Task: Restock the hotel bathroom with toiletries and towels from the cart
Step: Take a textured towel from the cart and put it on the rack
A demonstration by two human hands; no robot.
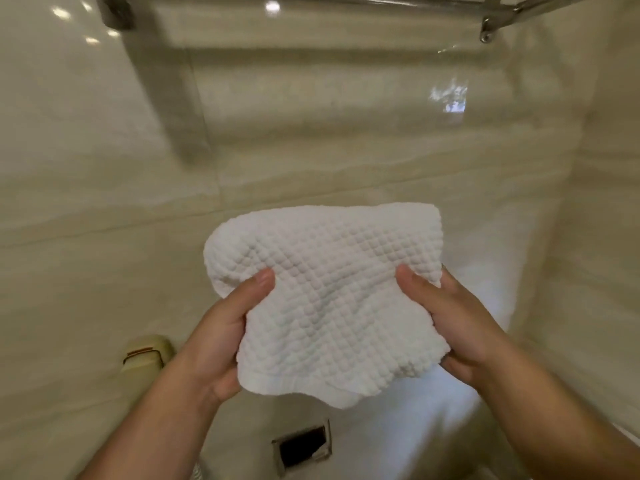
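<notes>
A folded white waffle-weave towel (329, 292) is held up in front of me, in mid-air before a beige tiled wall. My left hand (221, 337) grips its left edge, thumb on top and fingers hidden underneath. My right hand (457, 327) grips the right edge the same way. A chrome towel rack (491, 15) runs along the top of the view, well above the towel.
Glossy beige wall tiles (104, 168) fill the background. A beige wall fixture (143, 355) sits low on the left. A dark rectangular recess (301, 445) is below the towel. Something white and blurred (433, 410) lies under my right hand.
</notes>
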